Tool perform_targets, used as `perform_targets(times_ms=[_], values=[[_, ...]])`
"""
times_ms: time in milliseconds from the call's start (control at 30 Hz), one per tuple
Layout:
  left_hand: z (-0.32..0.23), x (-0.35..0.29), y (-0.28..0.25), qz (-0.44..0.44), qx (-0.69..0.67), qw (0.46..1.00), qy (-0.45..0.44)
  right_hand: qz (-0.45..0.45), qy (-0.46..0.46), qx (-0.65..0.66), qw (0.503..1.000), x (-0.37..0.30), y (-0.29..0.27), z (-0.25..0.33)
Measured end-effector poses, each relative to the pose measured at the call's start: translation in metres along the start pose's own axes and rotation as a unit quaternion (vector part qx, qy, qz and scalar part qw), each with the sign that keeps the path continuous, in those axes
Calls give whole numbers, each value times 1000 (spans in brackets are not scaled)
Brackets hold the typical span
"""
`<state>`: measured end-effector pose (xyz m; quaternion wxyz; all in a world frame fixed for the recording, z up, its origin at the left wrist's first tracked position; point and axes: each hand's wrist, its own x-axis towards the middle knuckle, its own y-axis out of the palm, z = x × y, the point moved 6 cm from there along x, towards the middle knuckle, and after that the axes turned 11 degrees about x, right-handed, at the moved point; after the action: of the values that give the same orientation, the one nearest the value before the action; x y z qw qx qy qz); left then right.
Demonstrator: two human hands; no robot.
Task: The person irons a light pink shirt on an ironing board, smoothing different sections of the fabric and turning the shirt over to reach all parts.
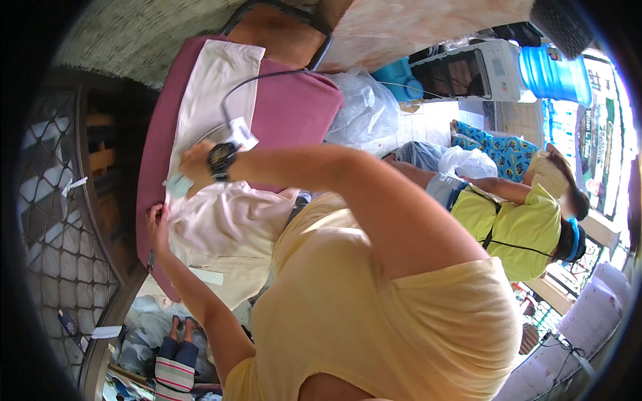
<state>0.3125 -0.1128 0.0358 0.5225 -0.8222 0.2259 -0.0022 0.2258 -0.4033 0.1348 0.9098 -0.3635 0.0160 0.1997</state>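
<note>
A long cream cloth [227, 73] lies along a padded surface with a maroon cover [287, 100], its nearer part wrinkled and hanging toward me. My right hand [197, 162], with a black watch at the wrist, is closed around the handle of a clothes iron [178, 186]. The iron's pale tip shows past my fingers and its white rear end shows by the watch; my hand and forearm hide most of the rest. Just nearer, my left hand [158, 222] is at the cloth's left edge, fingers bent and seemingly pinching the fabric.
The iron's dark cord [257, 77] arches over the maroon cover. A metal lattice [67, 267] stands close on the left, and a chair [281, 33] beyond the far end. Clear plastic bags [361, 103] lie to the right. Other people, one in a yellow-green top [508, 227], are nearby.
</note>
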Motion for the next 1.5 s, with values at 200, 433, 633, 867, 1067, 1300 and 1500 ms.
perform_targets(times_ms=[200,433,633,867,1067,1300,1500], values=[[14,-6,-4,27,-203,974,-97,2,46,-47,998,-40,-23,-29],[66,8,2,-82,-395,888,-220,-74,-47,-24,996,77,40,48],[2,10,-2,-3,-8,993,-116,14,-111,-114,987,52,15,7],[23,9,9,-50,-93,988,-116,108,-31,-221,969,-18,-102,-86],[26,0,12,-103,-17,987,-123,97,-228,-110,963,-32,-17,-30],[24,0,11,-91,-64,986,-121,122,-198,-269,935,-36,-80,-95],[23,11,15,-114,-20,985,-125,48,-329,-214,919,-60,-45,-77]])
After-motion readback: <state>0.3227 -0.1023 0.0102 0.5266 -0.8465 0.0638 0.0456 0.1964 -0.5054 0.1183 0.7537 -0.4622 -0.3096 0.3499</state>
